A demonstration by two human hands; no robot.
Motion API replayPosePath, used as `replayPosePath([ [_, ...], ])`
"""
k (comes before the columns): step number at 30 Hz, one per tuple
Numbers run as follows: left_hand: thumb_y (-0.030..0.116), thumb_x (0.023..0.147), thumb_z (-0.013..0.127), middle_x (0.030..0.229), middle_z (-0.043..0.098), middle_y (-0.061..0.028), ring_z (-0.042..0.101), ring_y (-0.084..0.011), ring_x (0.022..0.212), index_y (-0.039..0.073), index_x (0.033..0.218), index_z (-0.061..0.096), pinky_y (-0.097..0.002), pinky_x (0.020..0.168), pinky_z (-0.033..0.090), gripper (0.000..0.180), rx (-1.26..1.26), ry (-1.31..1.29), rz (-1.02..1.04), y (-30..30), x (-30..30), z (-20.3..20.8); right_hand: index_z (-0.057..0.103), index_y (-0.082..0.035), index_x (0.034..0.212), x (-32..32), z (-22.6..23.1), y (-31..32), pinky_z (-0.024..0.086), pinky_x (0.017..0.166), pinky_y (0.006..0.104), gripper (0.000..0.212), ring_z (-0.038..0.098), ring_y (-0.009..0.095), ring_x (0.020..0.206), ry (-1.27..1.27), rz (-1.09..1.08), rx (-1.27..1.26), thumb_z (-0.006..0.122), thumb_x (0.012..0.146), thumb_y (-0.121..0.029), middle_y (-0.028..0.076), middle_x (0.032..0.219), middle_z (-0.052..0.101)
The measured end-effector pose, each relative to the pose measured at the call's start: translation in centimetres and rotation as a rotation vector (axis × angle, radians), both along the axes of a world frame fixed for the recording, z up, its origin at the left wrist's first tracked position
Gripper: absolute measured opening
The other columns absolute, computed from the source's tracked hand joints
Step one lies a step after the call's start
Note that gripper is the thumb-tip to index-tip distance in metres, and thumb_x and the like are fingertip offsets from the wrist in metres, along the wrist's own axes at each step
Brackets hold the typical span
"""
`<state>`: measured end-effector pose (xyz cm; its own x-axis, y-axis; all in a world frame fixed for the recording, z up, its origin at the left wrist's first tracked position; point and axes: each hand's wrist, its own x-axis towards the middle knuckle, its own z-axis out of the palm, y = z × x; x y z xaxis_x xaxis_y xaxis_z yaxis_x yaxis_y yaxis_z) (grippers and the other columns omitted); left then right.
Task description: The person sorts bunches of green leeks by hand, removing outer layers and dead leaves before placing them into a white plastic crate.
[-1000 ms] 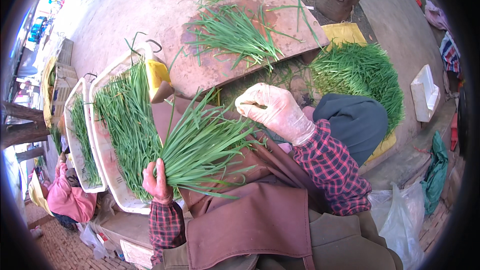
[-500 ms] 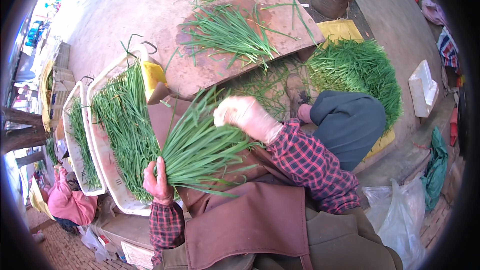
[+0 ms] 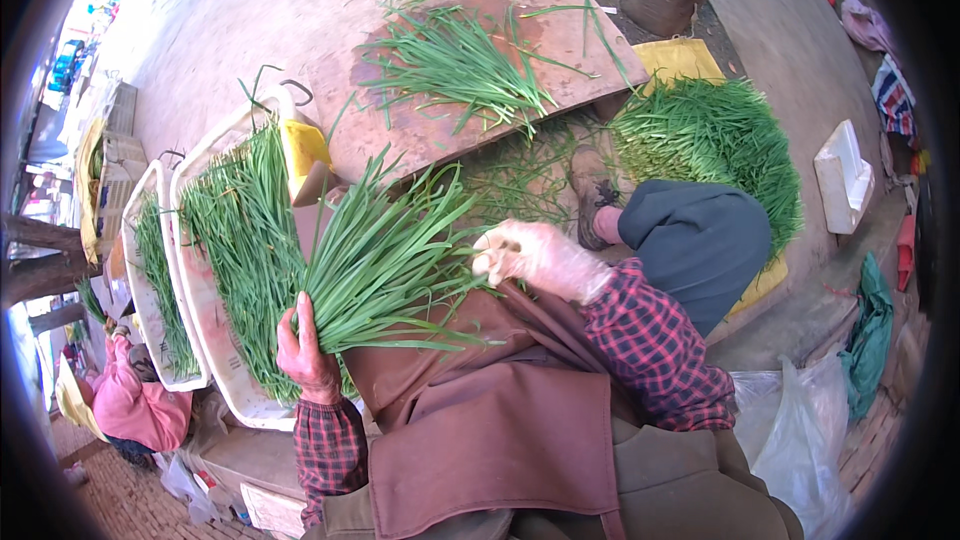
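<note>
Firmly left hand (image 3: 305, 355) clasps chive bunch (image 3: 385, 255) base.

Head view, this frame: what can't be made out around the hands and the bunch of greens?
- Left hand: palm side and the stalk ends of the bunch of chives are hidden by its own fingers.
- Right hand: gloved, fingertips buried in the leaves, so what it pinches is unclear.
- Lap: covered by the brown apron.
- White trays: bottoms hidden under greens.
</note>
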<state>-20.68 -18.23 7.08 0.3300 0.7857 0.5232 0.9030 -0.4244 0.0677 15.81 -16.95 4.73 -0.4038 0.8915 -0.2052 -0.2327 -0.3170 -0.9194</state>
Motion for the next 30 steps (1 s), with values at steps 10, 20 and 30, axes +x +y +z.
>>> replayPosePath([
  [10, 0.014, 0.088, 0.069, 0.102, 0.063, -0.0207, 0.065, -0.0367, 0.086, 0.006, 0.139, 0.056, -0.0416, 0.067, 0.055, 0.053, 0.005, 0.043, 0.028, 0.1, 1.1, 0.5, 0.066, -0.004, 0.099, -1.7, 0.3, 1.6, 0.041, 0.044, 0.0208, 0.014, 0.054, 0.005, 0.055, -0.032, -0.576, -0.298, 0.057, 0.099, -0.015, 0.001, 0.079, 0.065],
  [20, 0.008, 0.081, 0.072, 0.104, 0.064, -0.0211, 0.066, -0.0360, 0.085, 0.006, 0.136, 0.060, -0.0401, 0.067, 0.055, 0.056, 0.029, 0.043, 0.068, 0.8, 1.1, 0.6, 0.066, 0.002, 0.108, -1.3, 1.7, -2.1, 0.053, 0.087, 0.0322, 0.031, 0.067, 0.021, 0.098, -0.309, 0.020, 0.203, 0.069, 0.094, -0.025, 0.011, 0.102, 0.069],
  [30, 0.017, 0.084, 0.073, 0.102, 0.062, -0.0209, 0.065, -0.0370, 0.085, 0.007, 0.138, 0.057, -0.0419, 0.068, 0.054, 0.057, 0.009, 0.020, 0.080, 0.4, 1.7, 0.6, 0.066, 0.007, 0.098, -2.3, 2.3, -2.2, 0.054, 0.073, 0.0297, 0.012, 0.067, 0.017, 0.075, 0.200, -0.355, -0.279, 0.057, 0.094, 0.001, 0.012, 0.085, 0.070],
])
